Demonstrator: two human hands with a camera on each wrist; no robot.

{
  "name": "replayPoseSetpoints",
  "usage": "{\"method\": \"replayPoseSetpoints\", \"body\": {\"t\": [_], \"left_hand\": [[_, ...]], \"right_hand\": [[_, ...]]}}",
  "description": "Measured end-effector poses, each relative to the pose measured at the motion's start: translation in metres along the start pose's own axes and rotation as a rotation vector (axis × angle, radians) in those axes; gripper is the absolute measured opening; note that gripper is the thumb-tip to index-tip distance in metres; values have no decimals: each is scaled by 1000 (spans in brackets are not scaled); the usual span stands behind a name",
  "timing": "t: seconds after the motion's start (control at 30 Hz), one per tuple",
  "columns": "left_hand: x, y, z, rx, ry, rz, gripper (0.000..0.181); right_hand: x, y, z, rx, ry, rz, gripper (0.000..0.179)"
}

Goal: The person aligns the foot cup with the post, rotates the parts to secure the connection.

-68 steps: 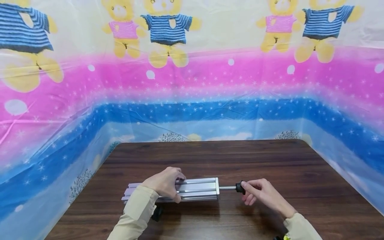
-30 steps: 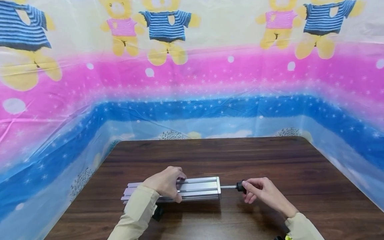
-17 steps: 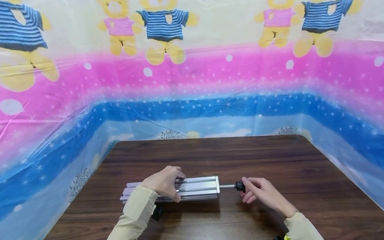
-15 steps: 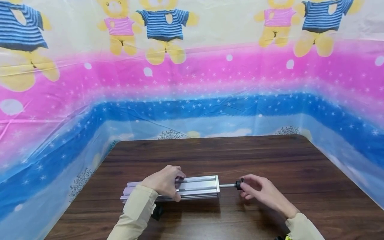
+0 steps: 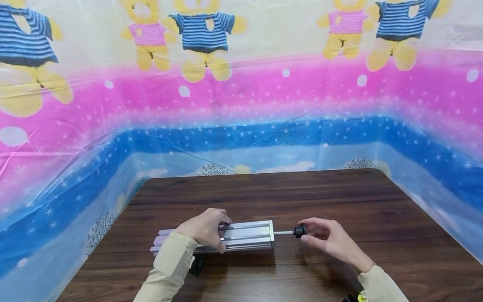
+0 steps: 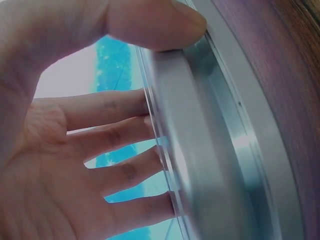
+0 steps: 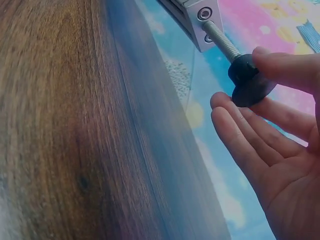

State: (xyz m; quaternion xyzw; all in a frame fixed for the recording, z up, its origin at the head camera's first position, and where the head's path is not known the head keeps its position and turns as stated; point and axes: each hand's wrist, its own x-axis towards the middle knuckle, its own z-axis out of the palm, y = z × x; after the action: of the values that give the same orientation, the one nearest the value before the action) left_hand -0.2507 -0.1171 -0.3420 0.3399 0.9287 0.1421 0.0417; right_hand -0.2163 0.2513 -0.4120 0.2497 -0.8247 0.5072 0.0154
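In the head view my left hand [image 5: 205, 230] grips a silver aluminium profile [image 5: 247, 235] from above, thumb on the near side. The left wrist view shows the thumb pressed at the groove of the profile [image 6: 192, 130] and the fingers reaching its other side. A threaded rod [image 5: 283, 233] sticks out of the plate on the profile's right end. On the rod's outer end is the black foot [image 5: 299, 230] of a leveling foot, which my right hand [image 5: 330, 239] pinches. Close up, the thumb lies on the black foot [image 7: 245, 75], with fingers behind and below it.
Everything is over a dark wood-grain table [image 5: 241, 193]. A patterned cloth [image 5: 234, 138] with printed bears hangs around its back and sides. Black wrist devices show under the left sleeve [image 5: 196, 266] and at the right sleeve [image 5: 351, 298].
My right hand's fingers have loosened and shifted around the black foot, thumb now lower and forefinger over the top. The left hand keeps its grip on the profile.
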Motion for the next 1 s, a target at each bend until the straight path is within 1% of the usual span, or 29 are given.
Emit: {"method": "replayPoseSetpoints", "body": {"t": [0.2, 0.3, 0.53, 0.8, 0.93, 1.0], "left_hand": [[0, -1, 1, -4, -1, -3, 52], [-1, -2, 1, -4, 0, -2, 52], [-2, -4, 1, -10, 0, 7, 53], [-3, -4, 1, -30, -9, 12, 53], [-3, -5, 1, -23, -5, 11, 51], [-3, -5, 1, -18, -5, 6, 50]], "right_hand": [[3, -1, -1, 65, -36, 37, 41], [3, -1, -1, 72, -52, 62, 43], [8, -2, 1, 86, -83, 98, 40], [10, 0, 4, 96, -99, 181, 55], [9, -1, 2, 84, -112, 182, 57], [7, -2, 1, 81, -103, 171, 52]]}}
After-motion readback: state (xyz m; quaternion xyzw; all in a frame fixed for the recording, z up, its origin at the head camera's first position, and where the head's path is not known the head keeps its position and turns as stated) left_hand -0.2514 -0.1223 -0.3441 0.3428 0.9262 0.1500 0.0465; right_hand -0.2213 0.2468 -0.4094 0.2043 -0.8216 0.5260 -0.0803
